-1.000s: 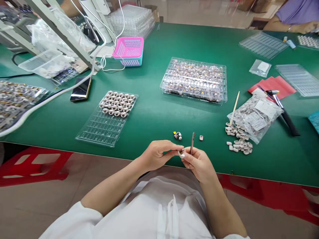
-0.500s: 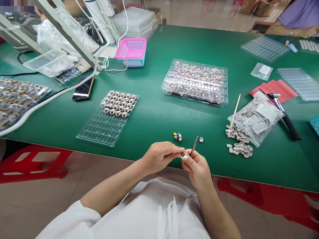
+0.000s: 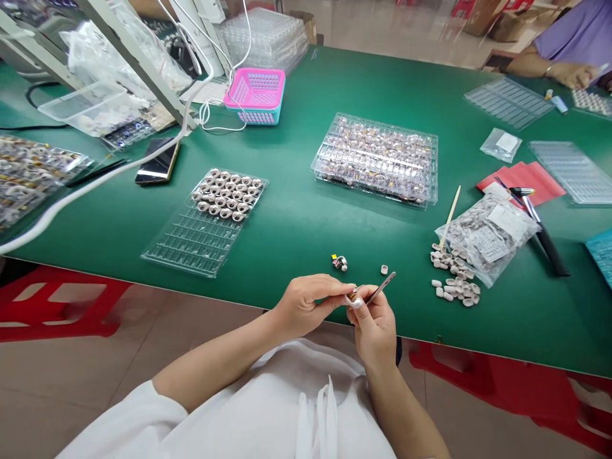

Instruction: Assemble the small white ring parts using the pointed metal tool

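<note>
My left hand (image 3: 308, 301) pinches a small white ring-shaped part (image 3: 352, 299) at the near edge of the green table (image 3: 296, 223). My right hand (image 3: 375, 322) meets it from the right and grips metal tweezers (image 3: 381, 288) that tilt up to the right, while its fingertips also touch the part. Just beyond my hands lie a small part with coloured wires (image 3: 340, 261) and a single white piece (image 3: 384, 269). A clear tray (image 3: 191, 239) to the left holds a few rows of ring parts (image 3: 227, 195).
A stack of filled clear trays (image 3: 375, 159) sits mid-table. To the right are loose white pieces (image 3: 452, 284), a bag of them (image 3: 488, 233), a wooden stick (image 3: 448, 218), red sheets (image 3: 523, 175) and pens. A phone (image 3: 155, 162), pink basket (image 3: 255, 95) and cables lie far left. Another person's arm (image 3: 549, 64) is far right.
The tweezers in my right hand have swung from nearly upright to leaning right. Both hands stayed together on the small part near the table edge.
</note>
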A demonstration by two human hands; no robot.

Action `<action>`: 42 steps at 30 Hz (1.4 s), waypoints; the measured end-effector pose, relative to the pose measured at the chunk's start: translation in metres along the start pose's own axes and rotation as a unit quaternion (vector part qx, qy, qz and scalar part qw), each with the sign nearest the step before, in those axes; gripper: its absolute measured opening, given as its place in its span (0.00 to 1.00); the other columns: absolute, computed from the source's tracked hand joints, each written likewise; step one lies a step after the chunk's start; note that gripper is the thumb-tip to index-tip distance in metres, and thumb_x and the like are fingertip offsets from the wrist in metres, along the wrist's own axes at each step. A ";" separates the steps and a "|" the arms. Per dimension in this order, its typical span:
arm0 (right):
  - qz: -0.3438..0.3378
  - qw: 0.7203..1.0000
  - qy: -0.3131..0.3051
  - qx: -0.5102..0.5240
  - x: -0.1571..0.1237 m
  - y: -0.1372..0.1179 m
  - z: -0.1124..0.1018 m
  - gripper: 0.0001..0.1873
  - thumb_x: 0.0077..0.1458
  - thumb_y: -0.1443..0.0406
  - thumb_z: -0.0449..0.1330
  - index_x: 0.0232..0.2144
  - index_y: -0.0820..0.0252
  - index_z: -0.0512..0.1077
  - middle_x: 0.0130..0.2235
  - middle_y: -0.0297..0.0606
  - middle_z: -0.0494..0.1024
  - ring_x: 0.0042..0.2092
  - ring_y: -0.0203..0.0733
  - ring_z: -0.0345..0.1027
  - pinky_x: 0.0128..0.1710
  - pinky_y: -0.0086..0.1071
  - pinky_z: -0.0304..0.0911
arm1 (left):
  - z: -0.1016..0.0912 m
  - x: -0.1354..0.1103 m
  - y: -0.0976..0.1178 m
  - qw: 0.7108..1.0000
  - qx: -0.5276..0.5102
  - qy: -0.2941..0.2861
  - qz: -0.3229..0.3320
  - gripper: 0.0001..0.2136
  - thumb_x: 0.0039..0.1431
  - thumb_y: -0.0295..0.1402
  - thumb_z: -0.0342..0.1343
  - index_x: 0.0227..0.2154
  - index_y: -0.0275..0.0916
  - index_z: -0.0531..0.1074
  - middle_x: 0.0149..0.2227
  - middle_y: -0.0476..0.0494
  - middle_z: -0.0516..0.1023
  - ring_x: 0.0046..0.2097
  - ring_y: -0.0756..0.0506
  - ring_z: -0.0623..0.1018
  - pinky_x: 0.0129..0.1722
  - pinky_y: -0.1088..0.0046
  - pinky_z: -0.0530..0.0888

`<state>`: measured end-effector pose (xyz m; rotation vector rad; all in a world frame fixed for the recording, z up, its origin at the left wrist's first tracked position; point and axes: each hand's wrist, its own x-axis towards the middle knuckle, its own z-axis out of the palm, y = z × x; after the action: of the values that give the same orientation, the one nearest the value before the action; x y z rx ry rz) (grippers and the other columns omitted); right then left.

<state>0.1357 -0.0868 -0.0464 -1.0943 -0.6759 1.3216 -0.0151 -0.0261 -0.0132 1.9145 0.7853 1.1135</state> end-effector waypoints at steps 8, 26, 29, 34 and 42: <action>-0.073 0.992 0.035 -0.095 -0.007 -0.008 0.000 0.08 0.57 0.61 0.65 0.36 0.55 0.69 0.32 0.30 0.71 0.28 0.32 0.63 0.26 0.27 0.60 | 0.001 0.000 0.006 0.986 -0.108 -0.023 -0.122 0.08 0.60 0.28 0.61 0.41 0.37 0.82 0.36 0.38 0.86 0.35 0.45 0.83 0.36 0.73 0.78; -0.069 0.983 0.005 -0.170 -0.008 -0.020 -0.001 0.03 0.59 0.63 0.63 0.33 0.55 0.74 0.30 0.32 0.71 0.29 0.34 0.63 0.28 0.29 0.61 | 0.001 0.003 0.013 0.845 -0.366 -0.025 -0.388 0.12 0.49 0.35 0.71 0.33 0.33 0.80 0.32 0.41 0.85 0.36 0.45 0.84 0.42 0.69 0.79; -0.082 0.986 0.027 -0.140 -0.008 -0.015 0.003 0.02 0.59 0.63 0.63 0.34 0.55 0.73 0.31 0.31 0.71 0.29 0.33 0.62 0.27 0.28 0.60 | 0.007 0.001 0.015 0.834 -0.397 -0.005 -0.385 0.12 0.47 0.33 0.72 0.35 0.34 0.82 0.34 0.42 0.86 0.37 0.45 0.84 0.44 0.69 0.79; -0.140 0.978 0.026 -0.153 -0.008 -0.011 0.005 0.02 0.60 0.64 0.61 0.37 0.54 0.72 0.33 0.32 0.72 0.31 0.35 0.66 0.30 0.29 0.63 | 0.012 0.000 0.015 0.825 -0.412 0.029 -0.385 0.10 0.46 0.31 0.73 0.32 0.34 0.82 0.32 0.44 0.85 0.36 0.47 0.83 0.44 0.70 0.79; -0.357 0.861 0.019 -0.362 -0.009 -0.008 -0.014 0.20 0.59 0.72 0.61 0.50 0.44 0.74 0.37 0.37 0.77 0.34 0.39 0.73 0.28 0.32 0.68 | 0.016 -0.004 0.013 0.815 -0.416 0.052 -0.400 0.10 0.48 0.33 0.72 0.32 0.33 0.81 0.30 0.44 0.84 0.30 0.50 0.79 0.37 0.73 0.77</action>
<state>0.1496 -0.0982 -0.0428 -1.2566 -1.4517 0.3805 -0.0005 -0.0408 -0.0088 0.6603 0.8425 0.7967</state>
